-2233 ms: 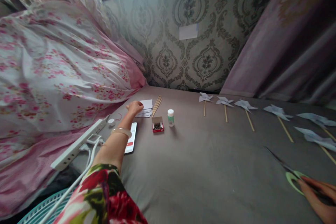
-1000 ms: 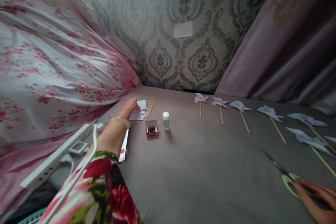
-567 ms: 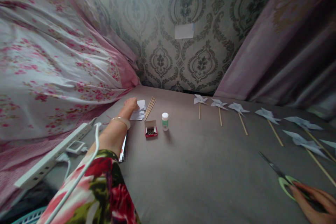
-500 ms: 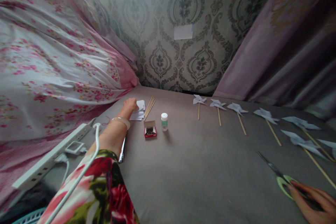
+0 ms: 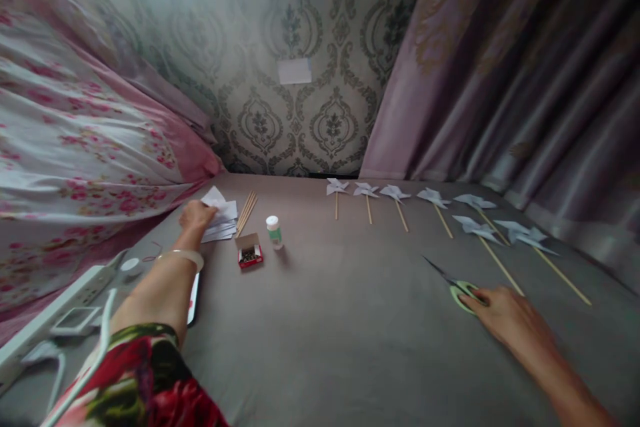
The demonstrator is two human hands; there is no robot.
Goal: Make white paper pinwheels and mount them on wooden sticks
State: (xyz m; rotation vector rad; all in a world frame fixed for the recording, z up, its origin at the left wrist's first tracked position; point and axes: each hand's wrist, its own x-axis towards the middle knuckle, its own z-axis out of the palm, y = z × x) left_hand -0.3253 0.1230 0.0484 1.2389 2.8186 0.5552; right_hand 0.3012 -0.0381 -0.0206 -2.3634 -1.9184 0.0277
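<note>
While the left hand [image 5: 199, 215] pinches a sheet of white paper [image 5: 214, 197] tilted up over the paper stack [image 5: 223, 227], the right hand [image 5: 504, 312] grips green-handled scissors [image 5: 456, 285], blades together, well apart on the grey cloth [image 5: 340, 327]. Just right of the stack I see wooden sticks [image 5: 247, 213]; nearer me sits an open red box [image 5: 250, 257] of small dark pieces, with a white-capped bottle [image 5: 275, 233] upright beside it. Paper pinwheels [image 5: 433, 198] lie beyond the scissors.

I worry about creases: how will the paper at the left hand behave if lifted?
The paper looks thin, so probably light and floppy. The left hand holds one edge, so the rest may sag. Overlapping sheets below could slide apart.
</note>
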